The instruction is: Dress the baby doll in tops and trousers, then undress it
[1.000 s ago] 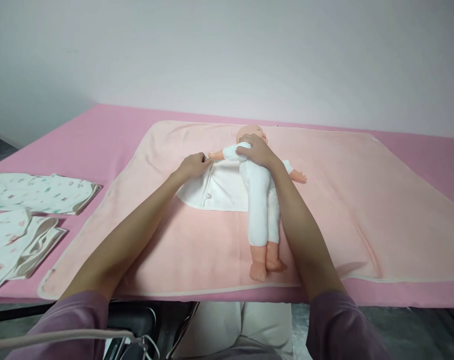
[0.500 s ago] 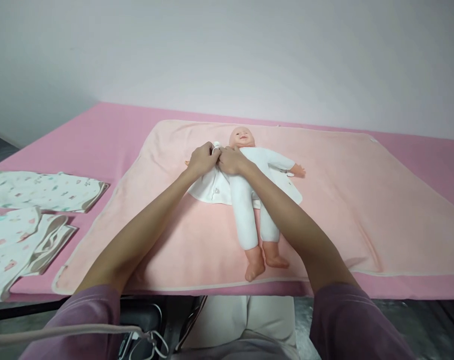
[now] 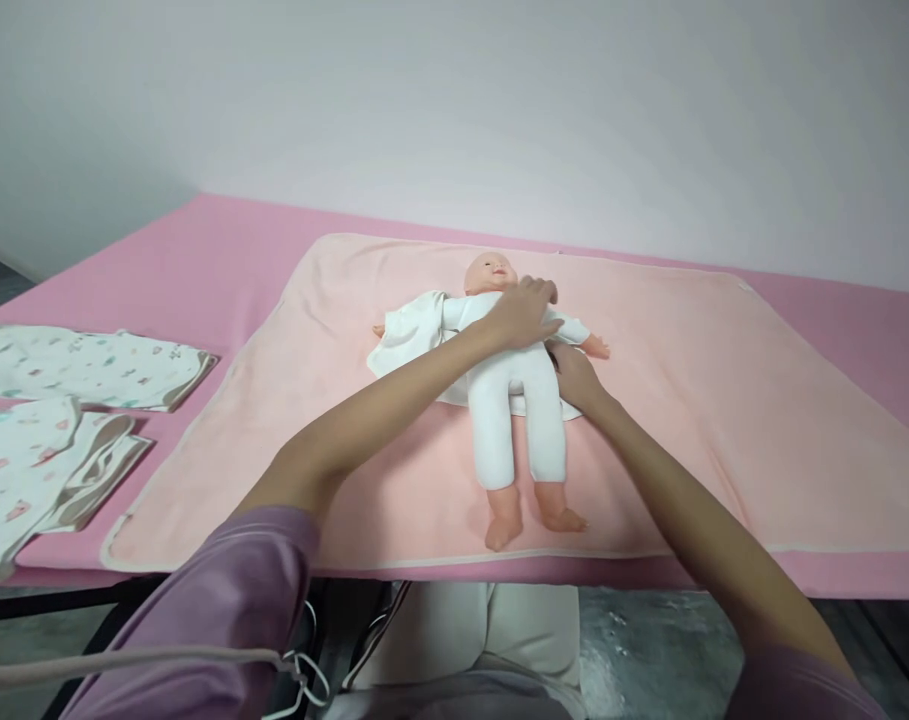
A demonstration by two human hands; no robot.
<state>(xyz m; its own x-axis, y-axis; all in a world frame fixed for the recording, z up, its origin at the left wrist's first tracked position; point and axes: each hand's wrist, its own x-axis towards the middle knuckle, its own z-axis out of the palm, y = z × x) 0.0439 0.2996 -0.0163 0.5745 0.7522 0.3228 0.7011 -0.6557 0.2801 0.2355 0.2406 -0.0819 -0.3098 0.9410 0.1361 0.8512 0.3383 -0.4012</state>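
A baby doll (image 3: 491, 390) with a white cloth body lies on its back, feet towards me. A white baby shirt (image 3: 409, 335) is spread under it, its sleeve over the doll's arm on the left side. Across the doll's chest reaches my left hand (image 3: 523, 312), its fingers and thumb closed around the doll's upper arm on the right side. My right hand (image 3: 576, 378) is beside the doll's torso, closed on the gathered side of the shirt; its fingertips are partly hidden. The doll's forearm on the right side is outside the shirt.
The doll lies on a peach blanket (image 3: 694, 420) over a pink table (image 3: 236, 250). Folded printed baby clothes (image 3: 86, 370) and another printed bundle (image 3: 26, 470) lie at the left. A wall (image 3: 499, 120) stands behind. A cord (image 3: 161, 655) crosses the lower left.
Both hands have left the doll's left-side shoulder and moved to its right side. The sleeve now shows over the left-side arm. The shirt's right side, spread flat before, is gathered at my right hand.
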